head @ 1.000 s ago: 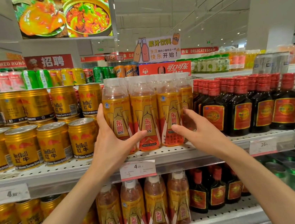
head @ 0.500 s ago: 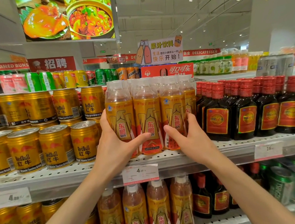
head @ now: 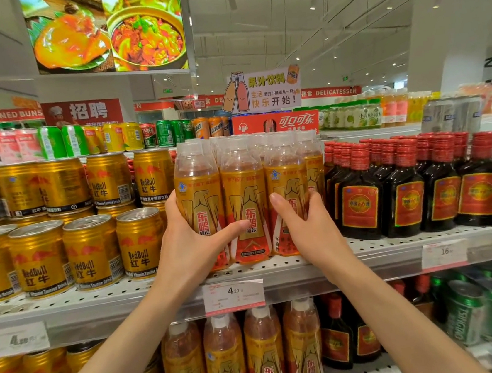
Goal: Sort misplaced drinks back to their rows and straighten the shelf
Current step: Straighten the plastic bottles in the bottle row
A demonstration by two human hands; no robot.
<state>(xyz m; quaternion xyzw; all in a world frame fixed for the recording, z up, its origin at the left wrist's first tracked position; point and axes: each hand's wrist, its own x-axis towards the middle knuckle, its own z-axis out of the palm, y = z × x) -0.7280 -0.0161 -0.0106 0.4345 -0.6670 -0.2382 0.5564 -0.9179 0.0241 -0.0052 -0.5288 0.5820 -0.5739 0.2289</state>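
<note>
Both hands are up at the middle shelf (head: 369,256), clamped on the front row of orange bottles. The left hand (head: 189,248) wraps the leftmost bottle (head: 200,203), thumb stretched across onto the middle bottle (head: 245,204) beside it. The right hand (head: 307,228) grips the right bottle (head: 288,187), thumb up its front, fingers curled round its far side. All three stand upright, touching, at the shelf edge above a price tag (head: 234,295). Gold cans (head: 92,249) stand to the left and dark bottles (head: 404,189) with red caps to the right. More orange bottles sit on the shelf below.
</note>
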